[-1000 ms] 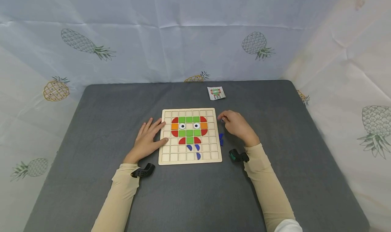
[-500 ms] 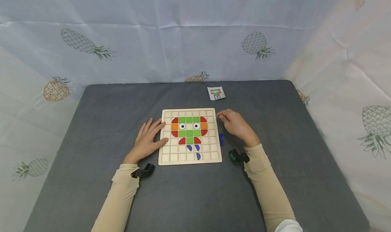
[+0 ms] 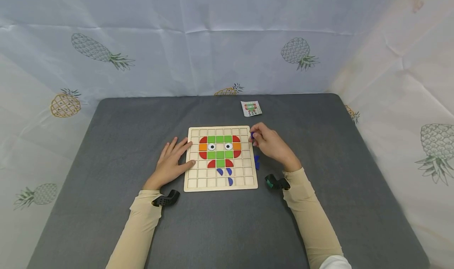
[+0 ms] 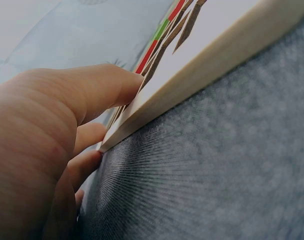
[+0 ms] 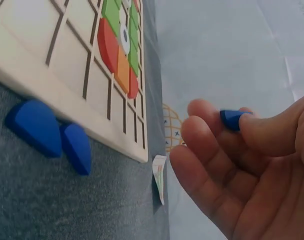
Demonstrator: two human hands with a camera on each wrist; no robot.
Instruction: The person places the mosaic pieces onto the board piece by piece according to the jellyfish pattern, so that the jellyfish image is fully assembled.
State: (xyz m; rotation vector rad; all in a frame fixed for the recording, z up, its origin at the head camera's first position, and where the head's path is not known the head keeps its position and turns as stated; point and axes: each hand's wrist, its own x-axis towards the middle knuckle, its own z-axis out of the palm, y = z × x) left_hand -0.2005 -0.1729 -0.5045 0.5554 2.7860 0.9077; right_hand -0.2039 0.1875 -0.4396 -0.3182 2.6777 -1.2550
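Note:
A pale wooden grid board lies on the table, with green, red and orange pieces and two eye pieces forming a face, and blue quarter-round pieces below it. My left hand rests on the board's left edge, fingers straight and spread; in the left wrist view the thumb presses on the rim. Beside the board's upper right corner, my right hand pinches a blue quarter-round piece between thumb and fingers, raised off the table. Two loose blue pieces lie against the board's right edge.
A small printed card with a face pattern lies behind the board, one edge curling up. The dark grey table backs onto a pineapple-print cloth.
My right hand has picked the blue piece up from the table and moved slightly left and away, towards the board's upper right corner. The left hand stays on the board.

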